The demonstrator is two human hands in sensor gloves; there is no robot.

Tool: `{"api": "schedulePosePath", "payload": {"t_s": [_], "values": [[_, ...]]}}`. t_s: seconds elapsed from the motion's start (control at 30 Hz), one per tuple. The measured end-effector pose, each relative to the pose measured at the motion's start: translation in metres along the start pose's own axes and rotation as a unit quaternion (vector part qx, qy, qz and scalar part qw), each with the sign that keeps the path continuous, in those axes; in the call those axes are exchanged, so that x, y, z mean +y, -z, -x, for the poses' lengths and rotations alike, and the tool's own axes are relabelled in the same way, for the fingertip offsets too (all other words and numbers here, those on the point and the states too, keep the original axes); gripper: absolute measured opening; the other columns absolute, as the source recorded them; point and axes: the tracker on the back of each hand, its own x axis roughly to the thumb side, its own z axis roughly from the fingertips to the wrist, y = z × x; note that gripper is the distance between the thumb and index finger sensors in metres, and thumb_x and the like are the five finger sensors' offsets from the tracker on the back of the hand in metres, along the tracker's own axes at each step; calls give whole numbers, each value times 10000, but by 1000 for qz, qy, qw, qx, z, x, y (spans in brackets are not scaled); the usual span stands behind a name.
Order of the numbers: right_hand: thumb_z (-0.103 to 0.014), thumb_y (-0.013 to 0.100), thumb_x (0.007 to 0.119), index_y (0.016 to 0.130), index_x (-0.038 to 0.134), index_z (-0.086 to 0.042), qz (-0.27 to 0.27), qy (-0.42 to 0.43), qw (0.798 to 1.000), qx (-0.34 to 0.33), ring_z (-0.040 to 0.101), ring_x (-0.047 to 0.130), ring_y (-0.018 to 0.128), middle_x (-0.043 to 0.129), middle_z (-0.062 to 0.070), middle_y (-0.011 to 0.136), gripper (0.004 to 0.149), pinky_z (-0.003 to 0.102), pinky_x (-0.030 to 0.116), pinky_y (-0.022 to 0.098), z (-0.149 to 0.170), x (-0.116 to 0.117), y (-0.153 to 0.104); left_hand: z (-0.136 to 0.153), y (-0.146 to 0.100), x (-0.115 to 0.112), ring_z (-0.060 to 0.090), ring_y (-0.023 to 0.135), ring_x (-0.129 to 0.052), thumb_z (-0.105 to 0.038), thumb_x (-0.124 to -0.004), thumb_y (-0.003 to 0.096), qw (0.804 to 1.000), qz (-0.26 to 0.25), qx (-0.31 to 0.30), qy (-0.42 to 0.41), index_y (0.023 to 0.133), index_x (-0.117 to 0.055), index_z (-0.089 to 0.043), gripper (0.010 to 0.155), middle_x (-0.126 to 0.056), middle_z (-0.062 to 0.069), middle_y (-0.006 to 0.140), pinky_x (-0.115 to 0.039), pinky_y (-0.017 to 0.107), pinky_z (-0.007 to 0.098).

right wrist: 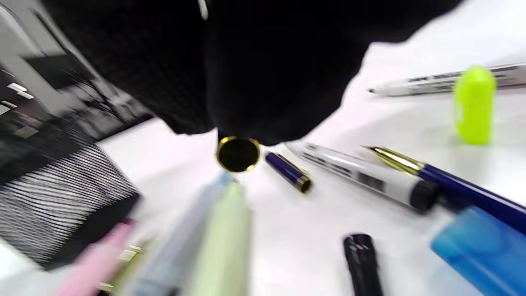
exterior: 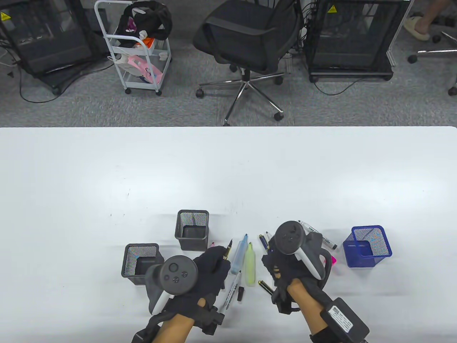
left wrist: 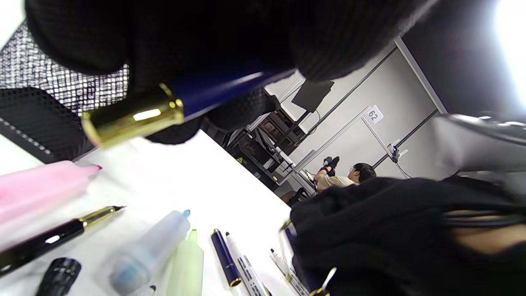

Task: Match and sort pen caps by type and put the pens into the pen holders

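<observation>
My left hand [exterior: 213, 263] grips a dark blue fountain pen [left wrist: 172, 102] by its barrel, gold end sticking out; the hand hides this pen in the table view. My right hand [exterior: 276, 269] holds a gold-rimmed pen cap [right wrist: 238, 154], its open mouth facing the wrist camera. The two hands are close together above the loose pens. On the table lie a black fountain pen [exterior: 227, 250], a blue highlighter [exterior: 239, 258], a green highlighter [exterior: 251, 265], a pink highlighter [left wrist: 37, 187], white markers [exterior: 231, 290] and a black cap [exterior: 241, 293].
Two black mesh holders [exterior: 192, 228] [exterior: 141, 262] stand left of the pens and a blue mesh holder [exterior: 367, 246] stands to the right. Near it lie another white marker [exterior: 317, 234], a pink cap [exterior: 334, 260], a yellow-green cap [right wrist: 472, 105] and a blue cap [right wrist: 485, 250].
</observation>
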Motion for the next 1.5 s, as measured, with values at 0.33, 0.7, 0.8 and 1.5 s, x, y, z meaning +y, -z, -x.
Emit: {"api": "schedulePosePath", "payload": {"t_s": [0.33, 0.7, 0.8, 1.5], "values": [[-364, 393, 985, 921, 768, -195, 49, 276, 935, -220, 177, 1080, 278, 1018, 175, 639, 595, 259, 925, 191, 27, -39, -28, -12, 2, -20, 393, 668, -1029, -311, -819, 498, 995, 53, -77, 19, 965, -759, -161, 494, -960, 178, 824, -705, 551, 733], [-374, 414, 959, 831, 720, -162, 110, 347, 905, -221, 157, 1103, 302, 1015, 136, 652, 525, 235, 946, 195, 55, -53, -35, -24, -1, -31, 373, 655, -1020, -306, -819, 496, 991, 56, -114, 46, 963, -772, -166, 490, -959, 167, 809, -698, 557, 739], [-367, 420, 952, 820, 729, -152, 97, 348, 905, -224, 162, 1108, 303, 1019, 143, 644, 506, 240, 949, 191, 52, -49, -35, -26, -2, -33, 371, 652, -1020, -305, -820, 496, 990, 59, -118, 56, 962, -776, -167, 488, -959, 167, 809, -697, 556, 741], [-319, 431, 902, 813, 758, -124, 2, 299, 927, -225, 202, 1115, 339, 1016, 174, 649, 452, 270, 954, 207, 29, -11, -36, -27, -3, -40, 368, 615, -1041, -223, -765, 487, 987, 54, -143, 43, 994, -727, -39, 541, -980, 195, 770, -734, 554, 732]]}}
